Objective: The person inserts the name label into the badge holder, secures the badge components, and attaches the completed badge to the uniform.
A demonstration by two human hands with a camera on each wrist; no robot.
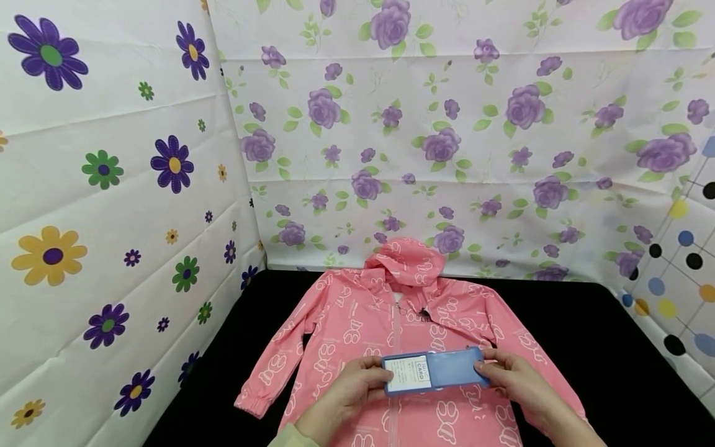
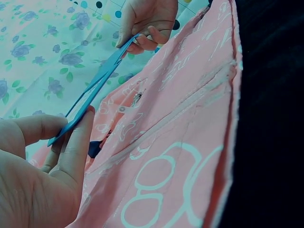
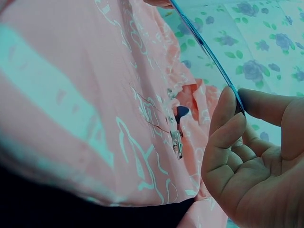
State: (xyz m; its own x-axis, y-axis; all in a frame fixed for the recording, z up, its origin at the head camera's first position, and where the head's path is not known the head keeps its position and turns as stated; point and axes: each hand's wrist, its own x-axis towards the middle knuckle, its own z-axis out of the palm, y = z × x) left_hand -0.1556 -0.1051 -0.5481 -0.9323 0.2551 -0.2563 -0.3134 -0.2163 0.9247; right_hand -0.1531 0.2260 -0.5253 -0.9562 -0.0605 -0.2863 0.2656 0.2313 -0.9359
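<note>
A blue card holder (image 1: 455, 367) is held level above the pink hooded jacket (image 1: 357, 310), with a white printed card (image 1: 410, 372) showing in its left part. My left hand (image 1: 357, 386) pinches the holder's left end between thumb and fingers. At the other end, my right hand (image 1: 516, 379) pinches the right edge the same way. In the left wrist view the holder (image 2: 102, 71) appears nearly edge-on between both hands. From the right wrist, the thumb and fingers of the right hand (image 3: 256, 147) meet on its thin edge.
The jacket lies face up, hood (image 1: 404, 261) toward the back, on a black-covered table (image 1: 564, 316). A metal zipper pull (image 3: 176, 142) and a dark logo show on its front. Flower-printed cloths (image 1: 346, 124) hang behind and at the left; a dotted cloth (image 1: 681, 279) hangs at right.
</note>
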